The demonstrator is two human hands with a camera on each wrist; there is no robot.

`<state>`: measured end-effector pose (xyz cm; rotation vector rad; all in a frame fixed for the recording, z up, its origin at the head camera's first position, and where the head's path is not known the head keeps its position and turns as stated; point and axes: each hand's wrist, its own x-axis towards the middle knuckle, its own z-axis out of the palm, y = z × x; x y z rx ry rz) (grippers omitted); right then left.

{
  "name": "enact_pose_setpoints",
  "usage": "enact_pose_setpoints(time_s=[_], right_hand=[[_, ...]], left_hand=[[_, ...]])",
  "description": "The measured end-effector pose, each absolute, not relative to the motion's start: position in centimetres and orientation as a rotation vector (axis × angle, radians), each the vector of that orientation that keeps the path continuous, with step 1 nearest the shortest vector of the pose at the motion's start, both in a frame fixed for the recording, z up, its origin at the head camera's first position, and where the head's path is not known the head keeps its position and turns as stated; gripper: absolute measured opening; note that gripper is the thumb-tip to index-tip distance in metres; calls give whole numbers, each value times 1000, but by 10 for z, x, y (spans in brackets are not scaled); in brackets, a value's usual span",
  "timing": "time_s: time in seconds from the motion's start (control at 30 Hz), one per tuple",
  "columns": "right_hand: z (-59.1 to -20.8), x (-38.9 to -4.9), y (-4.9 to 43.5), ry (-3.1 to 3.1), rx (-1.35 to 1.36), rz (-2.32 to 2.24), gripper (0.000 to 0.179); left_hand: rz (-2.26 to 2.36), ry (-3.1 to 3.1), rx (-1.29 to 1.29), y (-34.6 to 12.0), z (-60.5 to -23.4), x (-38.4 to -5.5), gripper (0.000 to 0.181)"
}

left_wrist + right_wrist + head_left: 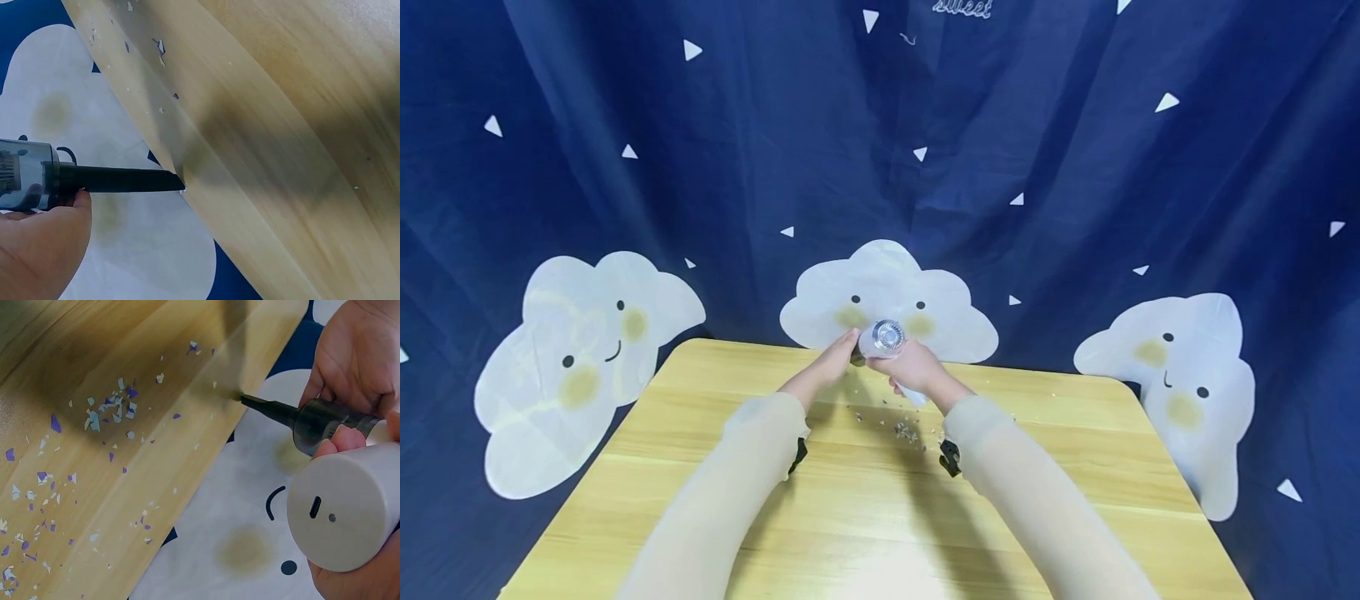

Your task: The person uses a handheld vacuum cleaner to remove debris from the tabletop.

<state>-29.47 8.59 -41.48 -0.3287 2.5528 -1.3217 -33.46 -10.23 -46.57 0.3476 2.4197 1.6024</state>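
Observation:
A handheld vacuum cleaner (886, 337) with a white body, see-through dust cup (315, 428) and slim black nozzle (125, 179) is held over the table's far edge. My right hand (916, 367) grips its white body. My left hand (47, 250) holds the front part, fingertips at the dust cup near the nozzle's base; some of its fingers are hidden behind the cup. The nozzle tip is at the edge of the tabletop, touching or nearly so. Small purple and pale paper scraps (115, 407) lie scattered on the wood, away from the tip.
The light wooden table (715, 500) has rounded far corners. Behind it hangs a dark blue curtain (737, 150) with white triangles and smiling clouds, close against the far edge. A black strap device (951, 458) sits at my right wrist.

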Motion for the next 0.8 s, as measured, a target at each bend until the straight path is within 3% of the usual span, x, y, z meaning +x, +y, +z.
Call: enact_pose_setpoints(time_s=[0.23, 0.5, 0.8], right_hand=[[-411, -292, 91, 2513, -306, -1318, 34], [-399, -283, 98, 2475, -295, -1272, 44], [-387, -279, 108, 2429, -289, -1232, 42]], left_hand=[[1548, 2487, 377, -98, -463, -331, 54], [1504, 2449, 341, -93, -460, -320, 74], [1515, 2388, 317, -85, -456, -307, 79]])
